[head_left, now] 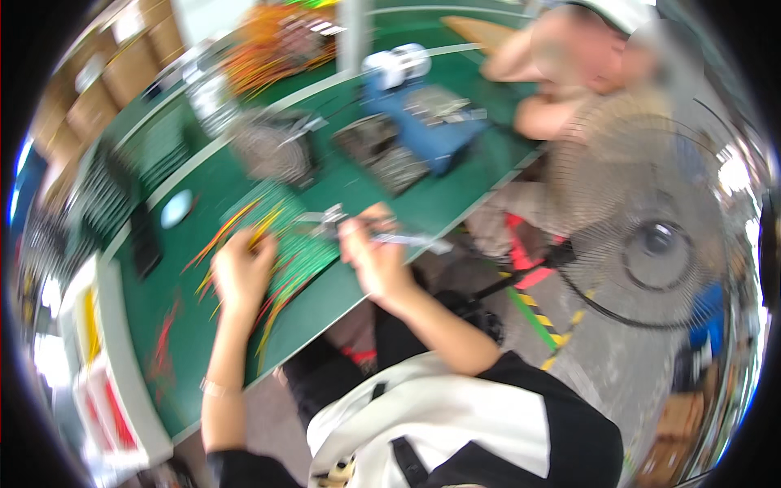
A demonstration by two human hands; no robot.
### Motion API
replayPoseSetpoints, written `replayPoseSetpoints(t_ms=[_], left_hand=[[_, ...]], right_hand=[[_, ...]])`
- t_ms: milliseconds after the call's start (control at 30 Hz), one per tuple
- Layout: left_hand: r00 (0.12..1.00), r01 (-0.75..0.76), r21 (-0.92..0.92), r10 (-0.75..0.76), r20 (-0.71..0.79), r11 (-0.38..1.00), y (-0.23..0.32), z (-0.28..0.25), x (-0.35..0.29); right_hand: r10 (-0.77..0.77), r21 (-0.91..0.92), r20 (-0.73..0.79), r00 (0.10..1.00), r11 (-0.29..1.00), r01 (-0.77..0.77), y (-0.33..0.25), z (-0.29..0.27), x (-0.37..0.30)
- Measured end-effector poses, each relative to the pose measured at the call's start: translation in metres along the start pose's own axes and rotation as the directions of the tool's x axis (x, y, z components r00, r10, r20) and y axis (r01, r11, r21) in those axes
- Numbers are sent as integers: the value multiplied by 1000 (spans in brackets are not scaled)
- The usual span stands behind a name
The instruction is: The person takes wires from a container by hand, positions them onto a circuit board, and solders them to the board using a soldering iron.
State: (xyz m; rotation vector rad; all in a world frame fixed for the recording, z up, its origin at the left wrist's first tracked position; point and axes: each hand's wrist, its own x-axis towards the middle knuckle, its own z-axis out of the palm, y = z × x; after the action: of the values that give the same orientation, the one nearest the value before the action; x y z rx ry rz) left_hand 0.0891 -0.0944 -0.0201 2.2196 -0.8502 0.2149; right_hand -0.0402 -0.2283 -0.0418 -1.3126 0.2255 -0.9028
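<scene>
My left hand (242, 264) is closed in a pinch on thin coloured wires, over the green workbench. Red, yellow and orange wires (281, 305) spread out around it, lying over a green ribbed panel (305, 254). To the right, my right hand (374, 256) is wrapped round a slim silver tool (411, 240) that looks like a caliper. Its jaw-like end (329, 218) points left above the panel, and its long thin end sticks out to the right. Motion blur hides the fine detail of both the fingers and the tool.
Beyond the panel sit a grey bundle (272, 146), a dark tray (378, 154) and a blue bin (431, 122). Orange wires (281, 49) are piled farther back. A co-worker (569, 73) leans at the far right, behind a large fan (651, 236). White racks (122, 358) stand left.
</scene>
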Motion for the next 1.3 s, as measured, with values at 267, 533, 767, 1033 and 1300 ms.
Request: replayPoseSetpoints(t_ms=[267,533,767,1033,1300], left_hand=[[999,28,-110,-31,-27,994,-7,-1,-4],[999,44,-101,-44,-3,994,-7,-2,-4],[1000,14,-109,-16,-20,994,-9,1,-3],[999,36,-113,-38,-16,993,-7,0,-4],[1000,18,-123,-20,-20,992,-8,2,-3]], right_hand=[[53,26,18,998,998,-54,-1,-1,1],[41,5,22,999,999,-42,-2,1,0],[40,-12,26,999,999,-40,-3,1,1],[56,-14,53,997,998,-56,-1,0,1],[21,20,9,1000,1000,-21,-1,0,1]])
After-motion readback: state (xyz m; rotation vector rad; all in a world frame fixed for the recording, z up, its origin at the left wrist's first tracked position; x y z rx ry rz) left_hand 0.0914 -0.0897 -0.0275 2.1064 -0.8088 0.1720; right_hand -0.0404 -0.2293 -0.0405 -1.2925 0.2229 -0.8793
